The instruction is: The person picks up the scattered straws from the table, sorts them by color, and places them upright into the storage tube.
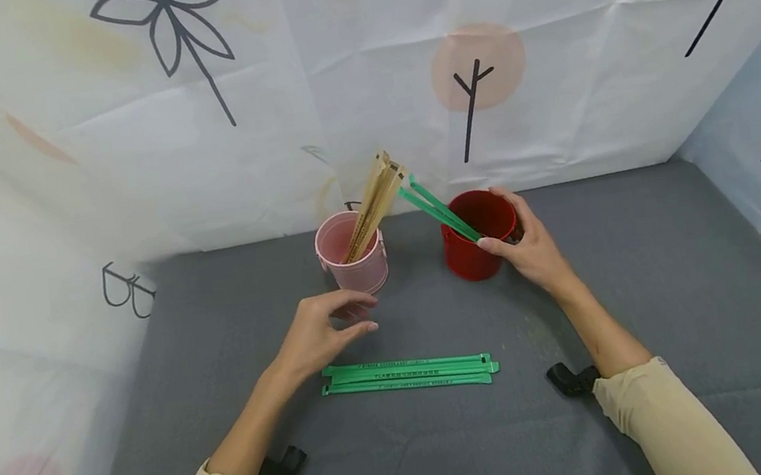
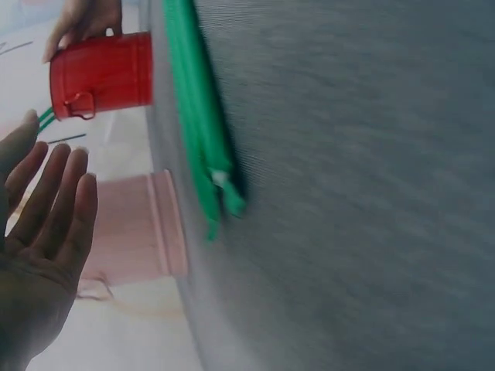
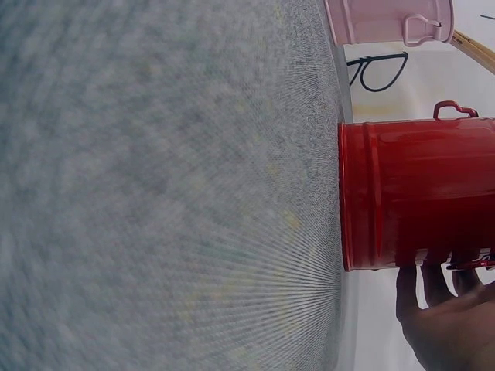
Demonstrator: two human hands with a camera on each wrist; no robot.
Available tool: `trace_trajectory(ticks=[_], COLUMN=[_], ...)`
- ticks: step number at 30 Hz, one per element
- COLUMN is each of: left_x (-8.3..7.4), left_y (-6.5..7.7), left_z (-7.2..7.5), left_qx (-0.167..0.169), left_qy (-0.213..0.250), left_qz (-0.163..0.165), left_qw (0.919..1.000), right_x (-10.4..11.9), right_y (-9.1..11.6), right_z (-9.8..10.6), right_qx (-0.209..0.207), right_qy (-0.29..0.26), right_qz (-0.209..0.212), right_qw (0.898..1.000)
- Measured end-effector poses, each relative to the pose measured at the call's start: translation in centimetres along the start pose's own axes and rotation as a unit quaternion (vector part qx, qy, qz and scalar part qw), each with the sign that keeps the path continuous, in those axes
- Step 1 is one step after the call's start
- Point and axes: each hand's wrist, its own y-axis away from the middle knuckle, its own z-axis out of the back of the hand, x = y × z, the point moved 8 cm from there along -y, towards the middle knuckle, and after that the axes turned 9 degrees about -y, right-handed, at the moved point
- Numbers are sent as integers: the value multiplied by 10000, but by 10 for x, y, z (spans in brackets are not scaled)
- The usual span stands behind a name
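Observation:
My right hand (image 1: 534, 248) holds the red bucket (image 1: 466, 259) by its right side, thumb near the front rim and fingers around the far side. Two green wrapped straws (image 1: 441, 209) lean in that bucket, tilted left. My left hand (image 1: 323, 328) is in front of the pink bucket (image 1: 363, 277), holding nothing, with its fingers loosely bent and the thumb apart. Several tan wrapped sticks (image 1: 373, 210) lean to the right in the pink bucket. Below the left hand, more green wrapped straws (image 1: 410, 374) lie side by side on the table; the left wrist view shows their ends (image 2: 224, 185).
A grey cloth (image 1: 412, 460) covers the table. Behind it and at both sides hangs a white sheet (image 1: 361, 102) with plant drawings. The two buckets stand near the table's back edge, a small gap between them. Each wrist wears a black camera mount (image 1: 284, 467).

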Motion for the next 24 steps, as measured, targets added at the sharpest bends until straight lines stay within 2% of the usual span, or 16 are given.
trace_trajectory(ticks=[6,14,18,24], left_x=[22,37,43,45], left_y=[17,32,37,40], left_z=[-7,-13,-18,-26], left_qx=[596,1147,1315,1380], left_qy=[619,756,646,-33], left_qz=[744,1113,1177,954], left_qw=[9935,9842,9822,9858], right_x=[0,1,1,1], right_y=[1,0,0,1], right_z=[-1,-1,-1,-1], right_qx=[27,36,50,56], right_qy=[-37,-51,-30,-53], right_qz=[6,14,30,27], right_qw=[10000,10000,10000,10000])
